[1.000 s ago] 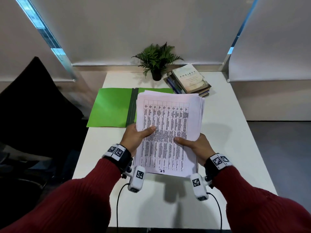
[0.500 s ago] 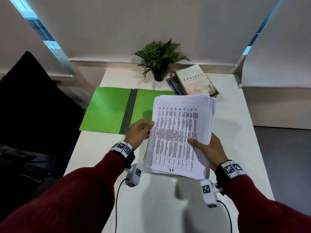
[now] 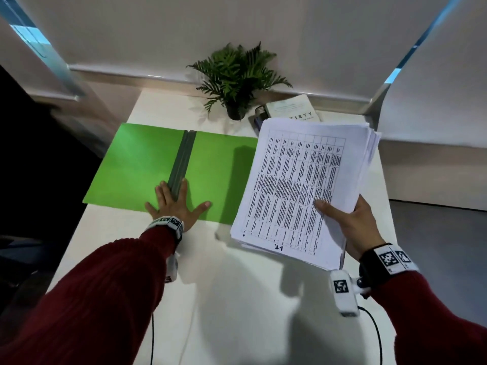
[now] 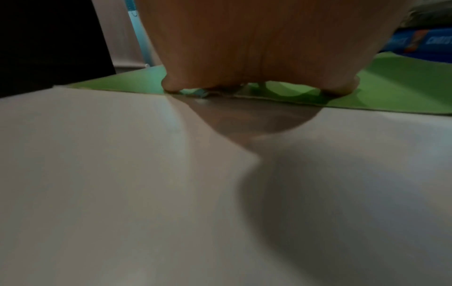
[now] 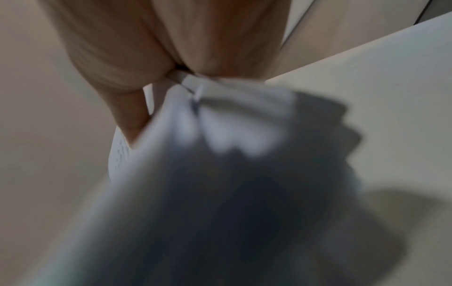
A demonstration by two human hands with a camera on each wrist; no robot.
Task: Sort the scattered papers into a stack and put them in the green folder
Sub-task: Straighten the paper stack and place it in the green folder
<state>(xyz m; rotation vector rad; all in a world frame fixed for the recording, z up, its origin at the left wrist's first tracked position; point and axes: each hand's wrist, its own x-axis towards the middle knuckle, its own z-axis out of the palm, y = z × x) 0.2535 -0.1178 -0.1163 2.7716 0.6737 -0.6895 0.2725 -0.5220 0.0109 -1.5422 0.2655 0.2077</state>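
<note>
Head view: a thick stack of papers (image 3: 303, 191) is held up over the right part of the white surface (image 3: 237, 299) by the right hand (image 3: 350, 222), whose grip is closed on the stack's near right corner, thumb on top. The green folder (image 3: 147, 164) lies open and flat at far left, pinned by the left hand (image 3: 174, 204), whose grip is open, fingers spread across the grey spine. The far edge of the stack is seen fanned and uneven. Held at a single corner, the stack could sag and sheets could slide loose, scattering over the surface. The folder could shift if the flat hand is lifted early. The potted plant (image 3: 237, 75) and the books (image 3: 290, 111) stand just beyond the stack and could be knocked.
</note>
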